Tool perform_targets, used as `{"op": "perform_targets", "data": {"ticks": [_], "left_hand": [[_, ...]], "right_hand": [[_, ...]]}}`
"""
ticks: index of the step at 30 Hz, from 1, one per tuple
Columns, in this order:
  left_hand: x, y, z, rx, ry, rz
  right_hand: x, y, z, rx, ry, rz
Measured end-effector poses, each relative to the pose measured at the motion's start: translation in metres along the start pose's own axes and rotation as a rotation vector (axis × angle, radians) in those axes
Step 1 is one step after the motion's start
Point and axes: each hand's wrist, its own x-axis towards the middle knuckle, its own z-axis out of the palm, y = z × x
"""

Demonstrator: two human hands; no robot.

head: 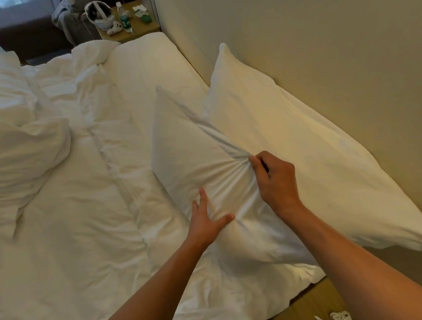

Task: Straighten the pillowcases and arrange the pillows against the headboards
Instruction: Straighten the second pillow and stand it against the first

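Pillow, near one (205,165): white, lying on the bed (74,242) at centre, tilted up against a 2nd pillow (290,135). 2nd pillow leans on the beige headboard (321,41) along the right. Right hand (275,178): fingers (254,162) clamped together on a bunch of the near pillow's pillowcase, cloth drawn into radiating creases at the pinch, 1 long taut fold running far-left toward the pillow's far corner. Left hand (206,222): pressed flat on the near pillow's lower face, fingers spread apart, thumb out to the right, gripping nothing. Both forearms bare, entering from the near edge. Rumpled white duvet (19,147) heaped on the left half of the bed. Far end: wooden bedside surface (137,28) carrying a white headset (97,13), a clear bottle with green label (124,19) and a white controller (114,27). Dark sofa (24,25) at far left. Near right corner: a strip of wooden surface (308,309) with white cords (335,318) on it.
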Motion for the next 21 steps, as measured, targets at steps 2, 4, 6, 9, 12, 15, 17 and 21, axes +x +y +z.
{"op": "perform_targets", "data": {"ticks": [2, 4, 6, 9, 12, 15, 17, 21], "left_hand": [[0.002, 0.001, 0.006, 0.008, -0.002, -0.018], [0.001, -0.002, 0.004, 0.023, -0.002, -0.038], [-0.004, -0.008, -0.003, 0.051, -0.002, -0.043], [-0.017, -0.010, -0.011, 0.091, -0.014, -0.016], [-0.033, -0.009, -0.013, 0.087, -0.052, 0.012], [-0.044, -0.014, -0.011, 0.082, -0.080, 0.020], [-0.048, -0.020, -0.012, 0.075, -0.090, 0.003], [-0.054, -0.036, -0.019, 0.026, -0.071, -0.008]], "right_hand": [[-0.003, 0.018, -0.008, -0.157, -0.024, 0.067], [-0.009, 0.030, -0.010, -0.296, -0.062, 0.119], [-0.019, 0.031, -0.006, -0.351, -0.081, 0.139], [-0.042, 0.021, 0.000, -0.395, -0.126, 0.168], [-0.082, 0.015, 0.007, -0.591, -0.244, 0.197], [-0.122, 0.018, 0.019, -0.666, -0.379, 0.325], [-0.137, 0.024, 0.030, -0.646, -0.373, 0.327], [-0.142, 0.024, 0.045, -0.502, -0.283, 0.233]]}}
